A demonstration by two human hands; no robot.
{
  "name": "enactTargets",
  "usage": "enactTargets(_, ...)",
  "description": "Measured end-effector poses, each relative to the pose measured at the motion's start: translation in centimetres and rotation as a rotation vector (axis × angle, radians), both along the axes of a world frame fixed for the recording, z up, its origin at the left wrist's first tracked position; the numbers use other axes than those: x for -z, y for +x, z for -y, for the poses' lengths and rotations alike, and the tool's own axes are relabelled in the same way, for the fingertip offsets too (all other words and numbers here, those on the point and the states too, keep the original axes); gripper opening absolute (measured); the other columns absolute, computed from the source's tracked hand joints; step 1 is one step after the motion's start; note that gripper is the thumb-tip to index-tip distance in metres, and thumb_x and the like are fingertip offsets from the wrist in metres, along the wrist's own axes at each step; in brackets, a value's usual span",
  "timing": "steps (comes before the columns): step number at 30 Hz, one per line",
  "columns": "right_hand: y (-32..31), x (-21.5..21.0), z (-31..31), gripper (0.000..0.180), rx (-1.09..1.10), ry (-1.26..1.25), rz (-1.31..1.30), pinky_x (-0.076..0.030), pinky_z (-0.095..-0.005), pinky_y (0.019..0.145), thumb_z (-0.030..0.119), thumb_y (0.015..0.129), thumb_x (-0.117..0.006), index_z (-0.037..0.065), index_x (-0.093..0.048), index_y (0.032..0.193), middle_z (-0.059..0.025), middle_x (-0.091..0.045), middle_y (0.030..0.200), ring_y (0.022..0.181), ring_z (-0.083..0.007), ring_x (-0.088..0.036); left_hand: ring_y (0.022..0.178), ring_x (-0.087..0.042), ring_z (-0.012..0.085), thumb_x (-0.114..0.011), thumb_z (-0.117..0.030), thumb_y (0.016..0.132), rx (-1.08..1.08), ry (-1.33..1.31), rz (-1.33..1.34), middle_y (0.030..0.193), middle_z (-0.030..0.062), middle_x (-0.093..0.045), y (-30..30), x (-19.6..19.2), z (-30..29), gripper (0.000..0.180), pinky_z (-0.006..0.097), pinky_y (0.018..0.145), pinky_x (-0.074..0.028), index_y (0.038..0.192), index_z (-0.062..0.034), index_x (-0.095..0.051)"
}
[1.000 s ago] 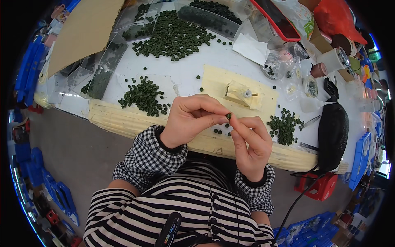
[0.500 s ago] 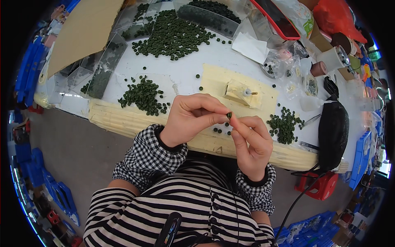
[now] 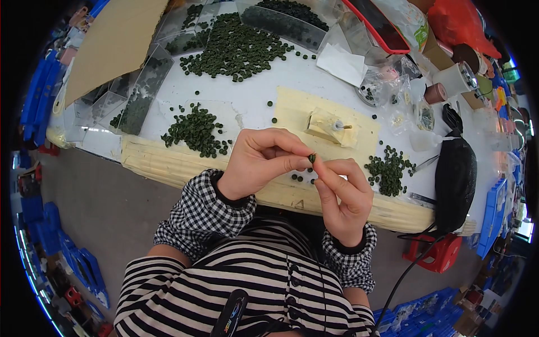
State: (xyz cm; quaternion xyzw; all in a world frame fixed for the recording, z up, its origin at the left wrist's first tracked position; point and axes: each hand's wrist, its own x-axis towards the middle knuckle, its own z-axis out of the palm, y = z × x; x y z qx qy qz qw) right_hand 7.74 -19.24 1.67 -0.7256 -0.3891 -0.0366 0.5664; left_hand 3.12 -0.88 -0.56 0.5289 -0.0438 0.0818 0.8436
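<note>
Just above the table's front edge, my two hands meet at a small dark green round piece (image 3: 312, 158). My left hand (image 3: 259, 160) pinches it between thumb and index finger. From the other side, my right hand (image 3: 347, 197) presses its fingertips to the same piece, its thumb bent below the index finger; fingers cover most of the piece. Similar green pieces lie in a small pile (image 3: 196, 130) left of my hands and another pile (image 3: 389, 172) to their right. Beyond the hands, a tape-wrapped block (image 3: 331, 128) with a short peg stands on a yellowish sheet (image 3: 289, 104).
A large heap of green pieces (image 3: 233, 48) lies at the back among clear plastic trays (image 3: 147, 90). Cardboard (image 3: 115, 45) leans at the back left. A red-framed device (image 3: 382, 28), small bags (image 3: 396, 98) and a black pouch (image 3: 455, 180) occupy the right.
Almost nothing differs; both hands stay at the same spot, with the green piece turned very slightly between the fingertips.
</note>
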Motion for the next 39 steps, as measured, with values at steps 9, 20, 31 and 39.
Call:
enactTargets(9, 0.2, 0.0, -0.1, 0.039, 0.026, -0.043, 0.076, -0.048, -0.0286, 0.065, -0.006, 0.077, -0.071, 0.003, -0.070, 0.115, -0.0089, -0.064, 0.090, 0.075, -0.0204, -0.059, 0.085, -0.068, 0.0149, -0.069, 0.008, 0.083, -0.057, 0.044, -0.039, 0.095, 0.0113, -0.070, 0.0, -0.3, 0.2, 0.016, 0.025, 0.077, -0.056, 0.098, 0.0028, -0.071)
enactTargets(20, 0.5, 0.2, 2.0, 0.028, 0.287, -0.055, 0.005, -0.044, -0.0238, 0.064, -0.005, 0.085, -0.066, -0.001, -0.070, 0.112, -0.0093, -0.061, 0.089, 0.074, -0.0151, -0.056, 0.073, -0.068, 0.0184, -0.066, 0.004, 0.085, -0.565, 1.163, -0.105, 0.089, 0.0129, -0.070, 1.3, -0.4, -2.9, 0.015, 0.026, 0.068, -0.054, 0.099, 0.0028, -0.068)
enactTargets(31, 0.3, 0.0, 2.7, 0.025, 0.316, -0.037, 0.020, -0.045, -0.0247, 0.064, -0.003, 0.086, -0.066, -0.002, -0.070, 0.111, -0.0090, -0.061, 0.089, 0.074, -0.0149, -0.055, 0.072, -0.061, 0.0218, -0.068, 0.003, 0.080, -0.168, 1.156, 0.101, 0.082, 0.0094, -0.061, 0.2, -1.0, 0.2, 0.022, 0.030, 0.063, -0.050, 0.101, -0.0035, -0.070)
enactTargets(39, 0.1, 0.0, 2.8, 0.025, 0.313, -0.048, 0.011, -0.045, -0.0243, 0.062, -0.003, 0.086, -0.066, -0.001, -0.071, 0.110, -0.0089, -0.061, 0.089, 0.073, -0.0146, -0.055, 0.075, -0.058, 0.0239, -0.068, 0.002, 0.078, -0.097, 1.291, 0.178, 0.084, 0.0079, -0.058, 0.6, -0.9, 1.1, 0.024, 0.033, 0.066, -0.049, 0.101, -0.0041, -0.070)
